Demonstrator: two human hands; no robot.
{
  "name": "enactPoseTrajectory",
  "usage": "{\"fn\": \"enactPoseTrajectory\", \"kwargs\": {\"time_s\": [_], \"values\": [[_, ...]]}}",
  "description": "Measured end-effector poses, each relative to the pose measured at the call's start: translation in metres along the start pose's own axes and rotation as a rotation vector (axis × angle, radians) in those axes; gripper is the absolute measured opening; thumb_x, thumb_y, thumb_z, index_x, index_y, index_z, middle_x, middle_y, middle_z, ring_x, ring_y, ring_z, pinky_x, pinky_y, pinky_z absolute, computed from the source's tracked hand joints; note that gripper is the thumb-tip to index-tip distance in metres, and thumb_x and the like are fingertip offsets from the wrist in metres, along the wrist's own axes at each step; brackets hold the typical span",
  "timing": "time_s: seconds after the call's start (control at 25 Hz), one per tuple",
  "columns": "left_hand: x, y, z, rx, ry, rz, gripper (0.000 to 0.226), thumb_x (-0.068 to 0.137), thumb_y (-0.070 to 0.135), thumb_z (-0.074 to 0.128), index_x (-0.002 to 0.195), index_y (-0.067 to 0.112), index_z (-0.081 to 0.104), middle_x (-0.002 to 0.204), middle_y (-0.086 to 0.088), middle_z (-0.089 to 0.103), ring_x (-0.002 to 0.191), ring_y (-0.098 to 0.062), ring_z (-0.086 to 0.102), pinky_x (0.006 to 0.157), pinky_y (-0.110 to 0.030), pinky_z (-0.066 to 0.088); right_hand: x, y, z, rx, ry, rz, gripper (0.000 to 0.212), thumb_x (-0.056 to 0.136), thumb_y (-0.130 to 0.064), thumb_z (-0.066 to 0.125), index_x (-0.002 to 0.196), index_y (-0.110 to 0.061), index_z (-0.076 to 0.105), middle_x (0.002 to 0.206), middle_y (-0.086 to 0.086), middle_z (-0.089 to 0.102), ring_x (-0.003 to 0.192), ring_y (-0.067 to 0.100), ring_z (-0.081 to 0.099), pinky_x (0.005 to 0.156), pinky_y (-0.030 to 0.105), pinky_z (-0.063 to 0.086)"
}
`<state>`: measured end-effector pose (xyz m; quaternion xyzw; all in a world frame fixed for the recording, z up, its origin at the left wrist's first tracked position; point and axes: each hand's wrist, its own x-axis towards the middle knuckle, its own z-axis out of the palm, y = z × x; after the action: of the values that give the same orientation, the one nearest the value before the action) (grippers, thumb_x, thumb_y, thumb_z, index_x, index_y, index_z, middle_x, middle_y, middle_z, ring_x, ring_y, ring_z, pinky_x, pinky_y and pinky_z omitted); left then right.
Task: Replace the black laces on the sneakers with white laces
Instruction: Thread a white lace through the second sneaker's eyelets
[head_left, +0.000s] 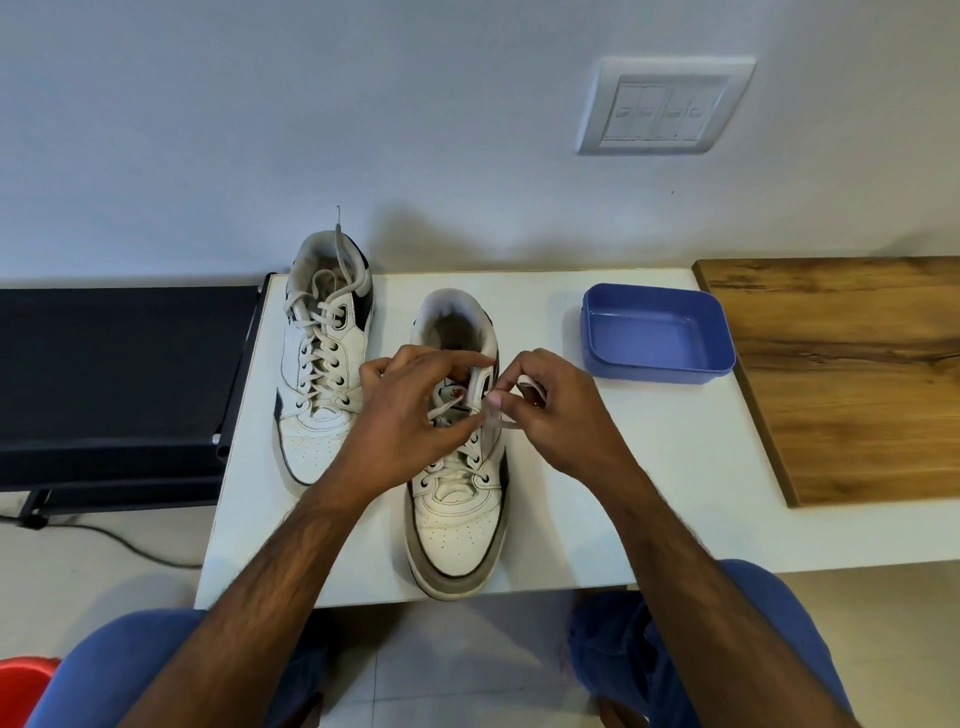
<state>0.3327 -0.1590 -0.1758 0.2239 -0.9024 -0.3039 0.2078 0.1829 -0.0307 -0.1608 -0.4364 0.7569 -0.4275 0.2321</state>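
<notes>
Two white leather low-top sneakers stand on a white table (597, 493), toes toward the viewer: the left sneaker (322, 364) is fully laced in white, and the right sneaker (457, 499) sits under both hands. The left hand (410, 405) curls its fingers over the upper eyelets, apparently pinching a white lace (447, 408), while the right hand (550, 410) pinches the flat white lace end (501, 422) between thumb and forefinger. An empty blue plastic rectangular tray (657, 332) lies near the right sneaker, beside a wooden board (857, 374).

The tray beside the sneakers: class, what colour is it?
Blue; the tray shows clearly in the head view.
</notes>
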Motion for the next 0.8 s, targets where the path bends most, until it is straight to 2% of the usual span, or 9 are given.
{"fn": "enactPoseTrajectory", "kwargs": {"time_s": [0.08,0.2,0.28,0.32,0.4,0.52,0.6,0.68,0.8], "values": [[0.000,0.000,0.000,-0.004,-0.006,-0.006,0.057,0.076,0.039,0.082,0.128,0.042,0.060,0.113,0.041,0.050,0.122,0.003,0.047,0.097,-0.035,0.025,0.003,0.001,-0.005,0.143,0.074,0.004,0.008,0.093,-0.009,0.068,0.087,-0.013,0.065,0.087,-0.006,0.064,0.081,0.004,0.056,0.071,0.011,0.039],[-0.001,0.001,-0.001,-0.007,-0.008,-0.022,0.058,0.075,0.032,0.086,0.126,0.044,0.060,0.112,0.041,0.051,0.122,0.006,0.045,0.099,-0.032,0.023,0.005,0.002,-0.033,0.870,0.298,0.048,0.008,0.098,-0.007,0.057,0.096,-0.013,0.062,0.089,-0.004,0.067,0.089,0.013,0.060,0.076,0.022,0.046],[-0.001,0.001,-0.002,-0.002,-0.003,-0.031,0.058,0.076,0.031,0.086,0.126,0.043,0.061,0.111,0.041,0.050,0.121,0.007,0.045,0.100,-0.032,0.022,0.004,-0.001,-0.042,1.301,0.272,0.100,0.006,0.098,-0.014,0.054,0.097,-0.012,0.059,0.093,0.004,0.068,0.090,0.020,0.063,0.078,0.026,0.050],[-0.001,0.000,-0.002,-0.004,0.000,-0.031,0.058,0.076,0.031,0.086,0.127,0.042,0.061,0.111,0.041,0.050,0.121,0.006,0.045,0.101,-0.033,0.023,0.003,-0.003,-0.039,1.374,0.211,0.169,0.006,0.097,-0.015,0.054,0.094,-0.012,0.057,0.087,0.006,0.066,0.082,0.022,0.062,0.073,0.026,0.051],[-0.001,-0.001,-0.002,-0.021,-0.002,-0.026,0.059,0.075,0.031,0.087,0.127,0.042,0.061,0.112,0.041,0.050,0.121,0.004,0.046,0.101,-0.035,0.024,0.004,-0.007,-0.029,1.047,0.114,0.295,0.009,0.097,-0.015,0.058,0.090,-0.012,0.052,0.066,0.002,0.057,0.062,0.016,0.050,0.060,0.024,0.045],[0.000,0.000,-0.002,-0.023,0.001,-0.018,0.056,0.076,0.040,0.082,0.128,0.042,0.061,0.114,0.038,0.052,0.123,0.002,0.047,0.101,-0.037,0.026,0.001,-0.007,-0.013,0.197,-0.048,0.176,0.015,0.094,-0.028,0.070,0.099,-0.020,0.058,0.057,-0.013,0.051,0.054,0.004,0.044,0.057,0.017,0.037],[0.001,0.001,-0.001,-0.023,0.005,-0.015,0.055,0.076,0.044,0.078,0.128,0.042,0.061,0.115,0.036,0.054,0.123,0.002,0.048,0.100,-0.038,0.027,-0.001,-0.006,-0.007,0.072,-0.093,0.119,0.015,0.090,-0.030,0.076,0.095,-0.021,0.065,0.061,-0.021,0.058,0.057,0.001,0.052,0.060,0.010,0.037],[0.000,0.001,-0.001,-0.031,0.006,-0.005,0.055,0.076,0.046,0.078,0.128,0.044,0.060,0.114,0.038,0.053,0.122,0.002,0.048,0.100,-0.037,0.027,-0.001,-0.004,-0.005,0.053,-0.081,0.095,0.009,0.089,-0.026,0.078,0.088,-0.022,0.070,0.077,-0.019,0.068,0.072,-0.001,0.062,0.070,0.013,0.044],[0.000,0.002,-0.002,-0.030,-0.003,-0.006,0.059,0.075,0.037,0.085,0.128,0.044,0.060,0.114,0.040,0.052,0.122,0.002,0.048,0.100,-0.037,0.026,0.003,-0.003,-0.012,0.099,0.078,0.085,0.008,0.092,-0.015,0.072,0.086,-0.017,0.067,0.078,-0.015,0.066,0.074,-0.004,0.061,0.071,0.009,0.045]]}}
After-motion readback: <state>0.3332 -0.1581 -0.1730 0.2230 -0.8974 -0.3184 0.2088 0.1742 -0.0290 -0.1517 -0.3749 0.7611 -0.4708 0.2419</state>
